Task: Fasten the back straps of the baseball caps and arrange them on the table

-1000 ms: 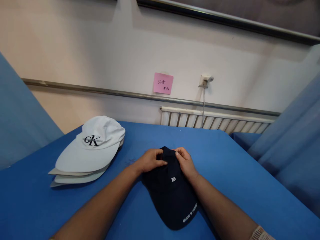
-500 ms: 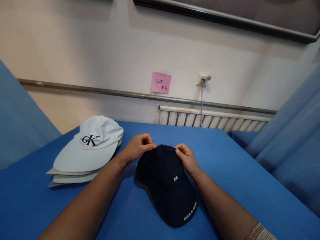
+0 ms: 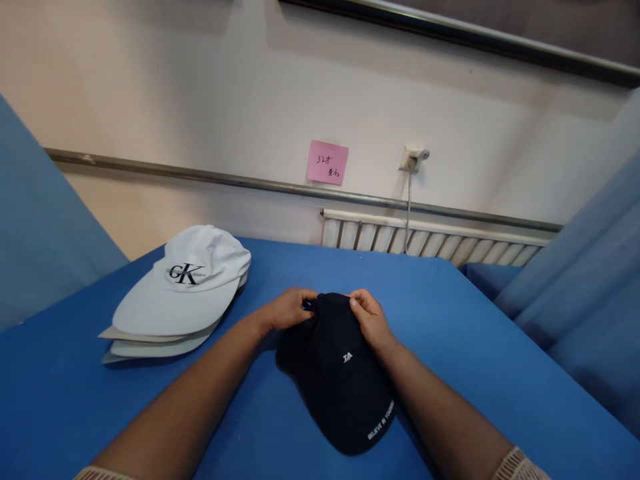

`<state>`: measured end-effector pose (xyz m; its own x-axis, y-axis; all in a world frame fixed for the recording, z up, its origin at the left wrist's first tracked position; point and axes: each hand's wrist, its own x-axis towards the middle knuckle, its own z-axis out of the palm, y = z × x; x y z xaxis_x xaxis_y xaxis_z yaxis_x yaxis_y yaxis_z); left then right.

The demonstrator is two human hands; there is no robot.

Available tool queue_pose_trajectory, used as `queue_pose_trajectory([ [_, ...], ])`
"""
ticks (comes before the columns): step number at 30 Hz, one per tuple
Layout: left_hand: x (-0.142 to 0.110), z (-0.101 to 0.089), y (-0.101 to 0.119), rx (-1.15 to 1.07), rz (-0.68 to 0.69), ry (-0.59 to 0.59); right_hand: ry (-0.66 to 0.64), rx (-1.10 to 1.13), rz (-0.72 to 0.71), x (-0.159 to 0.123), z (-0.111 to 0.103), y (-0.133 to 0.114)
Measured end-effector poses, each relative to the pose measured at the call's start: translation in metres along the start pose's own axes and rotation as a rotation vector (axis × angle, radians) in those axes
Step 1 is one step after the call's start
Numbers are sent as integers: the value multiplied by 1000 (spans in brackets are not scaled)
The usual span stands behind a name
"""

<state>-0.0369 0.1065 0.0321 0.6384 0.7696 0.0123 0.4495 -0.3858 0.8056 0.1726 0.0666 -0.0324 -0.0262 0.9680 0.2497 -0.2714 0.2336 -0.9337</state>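
Observation:
A dark navy baseball cap [image 3: 336, 367] lies on the blue table with its brim toward me. It bears a small white emblem on the front and white lettering along the brim edge. My left hand [image 3: 293, 308] pinches the cap's fabric at its far left side, thumb and fingers closed. At the far right side, my right hand [image 3: 371, 320] grips the cap with the thumb on top; its other fingertips are partly hidden. Left of my hands rests a stack of pale caps, the top one a white cap [image 3: 185, 280] with black letters.
The blue table [image 3: 280, 427] reaches to the wall. Behind it are a white radiator [image 3: 380, 233], a metal rail [image 3: 240, 181], a pink note [image 3: 327, 163] and a plugged-in cord [image 3: 409, 200]. Blue curtains [image 3: 600, 280] hang at both sides.
My left hand has shifted slightly right and down, bunching the cap's left side inward. The crown looks narrower. My right hand keeps its hold, and the view has shifted a little.

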Motion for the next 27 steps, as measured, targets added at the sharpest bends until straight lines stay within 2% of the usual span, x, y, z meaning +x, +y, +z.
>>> queue_pose_trajectory([
  [4, 2, 13, 5, 9, -8, 28, -5, 1, -6, -1, 3, -2],
  [9, 1, 17, 9, 7, 8, 54, 27, -95, -64, -1, 3, 0],
  [13, 0, 19, 14, -82, 35, 68, 114, -352, -200, -2, 6, -3],
  [16, 1, 25, 17, -125, 34, 108, 118, -562, -314, -6, 9, -8],
  [19, 3, 30, 19, -110, 26, 159, 143, -674, -356, -9, 11, -13],
  [23, 5, 27, 15, -136, 15, 247, 250, -714, -373, -9, 8, -14],
  [27, 7, 14, 12, -199, -18, 370, 267, -696, -380, -8, 6, -13],
])
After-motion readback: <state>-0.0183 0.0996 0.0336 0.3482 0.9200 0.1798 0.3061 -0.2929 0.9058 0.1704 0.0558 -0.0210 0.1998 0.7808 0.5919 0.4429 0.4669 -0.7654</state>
